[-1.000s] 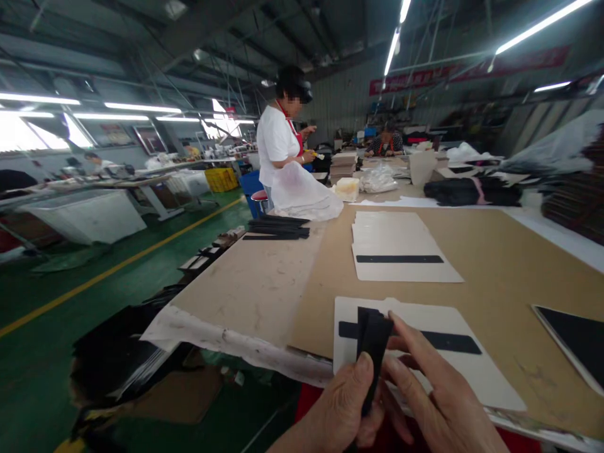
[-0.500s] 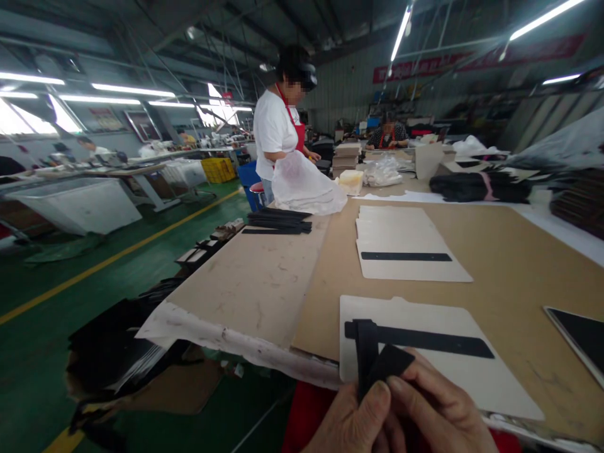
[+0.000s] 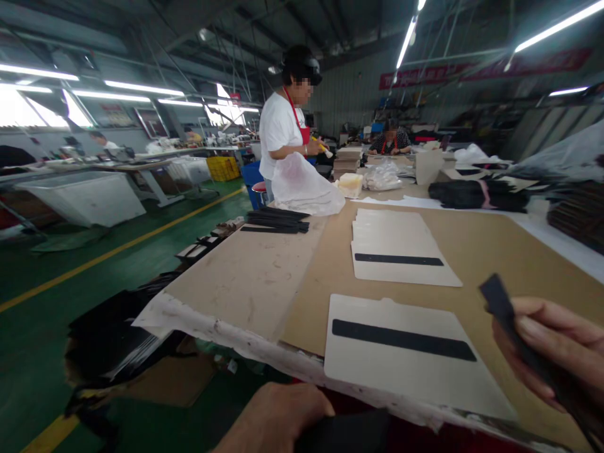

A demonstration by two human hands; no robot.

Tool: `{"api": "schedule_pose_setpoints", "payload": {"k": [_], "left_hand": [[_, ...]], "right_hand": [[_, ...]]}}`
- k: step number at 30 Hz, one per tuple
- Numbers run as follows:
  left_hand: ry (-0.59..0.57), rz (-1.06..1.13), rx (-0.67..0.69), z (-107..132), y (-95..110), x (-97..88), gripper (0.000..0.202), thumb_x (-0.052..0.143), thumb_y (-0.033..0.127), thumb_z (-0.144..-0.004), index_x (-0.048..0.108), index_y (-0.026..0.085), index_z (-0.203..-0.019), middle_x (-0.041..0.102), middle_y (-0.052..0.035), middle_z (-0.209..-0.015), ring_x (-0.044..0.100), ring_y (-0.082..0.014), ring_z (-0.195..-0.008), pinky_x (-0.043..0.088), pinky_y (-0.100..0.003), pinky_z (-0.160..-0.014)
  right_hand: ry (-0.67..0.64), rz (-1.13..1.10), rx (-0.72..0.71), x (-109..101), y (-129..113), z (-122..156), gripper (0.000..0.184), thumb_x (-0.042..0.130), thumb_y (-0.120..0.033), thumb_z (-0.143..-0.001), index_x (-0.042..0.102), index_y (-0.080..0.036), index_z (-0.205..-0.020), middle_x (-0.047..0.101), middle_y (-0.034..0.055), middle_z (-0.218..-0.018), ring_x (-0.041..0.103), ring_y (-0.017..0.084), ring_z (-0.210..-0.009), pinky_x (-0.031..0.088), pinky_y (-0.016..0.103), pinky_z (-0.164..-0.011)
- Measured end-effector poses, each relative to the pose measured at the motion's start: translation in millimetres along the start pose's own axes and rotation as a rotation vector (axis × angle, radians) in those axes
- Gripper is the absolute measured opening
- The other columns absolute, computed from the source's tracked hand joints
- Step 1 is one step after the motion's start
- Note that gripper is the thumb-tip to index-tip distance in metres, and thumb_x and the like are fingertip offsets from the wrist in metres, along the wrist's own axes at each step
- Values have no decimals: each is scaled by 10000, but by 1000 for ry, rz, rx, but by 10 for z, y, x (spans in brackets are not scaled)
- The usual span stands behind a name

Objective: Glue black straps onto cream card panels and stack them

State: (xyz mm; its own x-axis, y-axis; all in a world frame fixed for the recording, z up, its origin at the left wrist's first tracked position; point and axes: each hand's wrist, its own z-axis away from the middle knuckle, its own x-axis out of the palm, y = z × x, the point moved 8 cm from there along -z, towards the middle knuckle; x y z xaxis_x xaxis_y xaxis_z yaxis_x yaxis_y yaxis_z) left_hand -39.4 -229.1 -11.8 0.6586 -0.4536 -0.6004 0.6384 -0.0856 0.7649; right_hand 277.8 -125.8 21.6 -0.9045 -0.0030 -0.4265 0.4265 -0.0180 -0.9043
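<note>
My right hand is at the right, above the table, pinching a black strip between thumb and fingers; the strip's lower end trails out of view. Low in the middle, at the table's front edge, my left hand is closed on black material, its fingers mostly hidden. Between the hands lies a pale flat panel with a black strip across it. Behind it is a stack of similar pale panels, the front one also bearing a black strip.
A pile of black strips sits at the table's back left, near a white plastic sheet. Beyond stands a co-worker in a red apron. Black bundles lie at the back right. A box of dark material stands on the floor.
My hands have moved apart: the right went to the right with a black strip, the left moved down and left. The near panel with its strip is now uncovered.
</note>
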Motion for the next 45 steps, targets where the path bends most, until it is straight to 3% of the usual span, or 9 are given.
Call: {"api": "schedule_pose_setpoints", "payload": {"k": [3, 7, 11, 18, 27, 33, 40, 43, 45], "left_hand": [[89, -402, 154, -249, 172, -134, 341, 604, 150, -805, 645, 232, -1134, 671, -64, -1098, 589, -252, -988, 495, -363, -862], [154, -642, 157, -750, 138, -86, 385, 530, 95, -822, 596, 169, -1194, 616, -105, -1194, 550, -287, -1077, 521, -438, -903], [158, -699, 112, -1060, -53, 9, 323, 532, 152, -857, 590, 118, -1172, 612, -125, -1143, 543, -301, -1033, 546, -455, -861], [182, -650, 136, -1084, -269, 56, 395, 569, 208, -861, 555, 131, -1249, 596, -117, -1190, 514, -281, -1021, 541, -429, -859], [211, -665, 134, -1081, -330, 102, 476, 536, 185, -839, 532, 126, -1311, 578, -136, -1264, 524, -305, -1035, 565, -462, -829], [182, -669, 104, -1090, -331, 87, 527, 556, 212, -828, 517, 140, -1349, 364, -213, -1541, 485, -373, -1207, 558, -510, -883], [121, -616, 65, -1134, -337, 61, 534, 608, 288, -835, 524, 170, -1349, 354, -223, -1564, 475, -385, -1232, 552, -529, -893], [115, -613, 50, -1130, -370, 67, 533, 609, 262, -824, 526, 179, -1344, 341, -206, -1577, 472, -371, -1231, 534, -530, -925], [105, -616, 42, -1130, -391, 75, 552, 609, 240, -808, 522, 181, -1350, 326, -199, -1587, 463, -367, -1240, 523, -525, -941]], "right_hand": [[-322, -76, 198, 444, 18, -222, 412, 699, -654, -733, 719, -286, -917, 721, 59, -831, 664, 226, -673, 534, 326, -568], [-583, 68, 77, 1081, -124, -579, 344, 648, -578, -778, 707, -254, -875, 709, 2, -796, 616, 180, -672, 499, 293, -609], [-654, 306, -70, 1473, -184, -875, 220, 595, -436, -829, 700, -243, -833, 658, -31, -717, 556, 148, -657, 432, 270, -627], [-724, 359, -102, 1931, -105, -1032, 174, 565, -344, -839, 693, -226, -852, 647, -27, -696, 550, 148, -654, 393, 265, -600], [-731, 432, -162, 2070, -104, -1100, 138, 566, -271, -813, 695, -222, -819, 620, -27, -665, 511, 135, -625, 372, 256, -580], [-746, 440, -186, 2115, -124, -1116, 127, 560, -247, -793, 685, -227, -784, 632, -24, -669, 519, 138, -623, 378, 261, -580], [-738, 478, -169, 2173, -57, -1136, 121, 568, -274, -802, 678, -226, -815, 635, -19, -675, 537, 142, -630, 378, 271, -584], [-726, 420, -102, 2018, -12, -1175, 166, 621, -325, -777, 681, -223, -894, 610, -32, -647, 525, 136, -593, 375, 269, -565], [-732, 354, -38, 1757, 62, -1211, 291, 689, -344, -719, 688, -238, -990, 621, -36, -694, 542, 138, -612, 404, 264, -577]]}}
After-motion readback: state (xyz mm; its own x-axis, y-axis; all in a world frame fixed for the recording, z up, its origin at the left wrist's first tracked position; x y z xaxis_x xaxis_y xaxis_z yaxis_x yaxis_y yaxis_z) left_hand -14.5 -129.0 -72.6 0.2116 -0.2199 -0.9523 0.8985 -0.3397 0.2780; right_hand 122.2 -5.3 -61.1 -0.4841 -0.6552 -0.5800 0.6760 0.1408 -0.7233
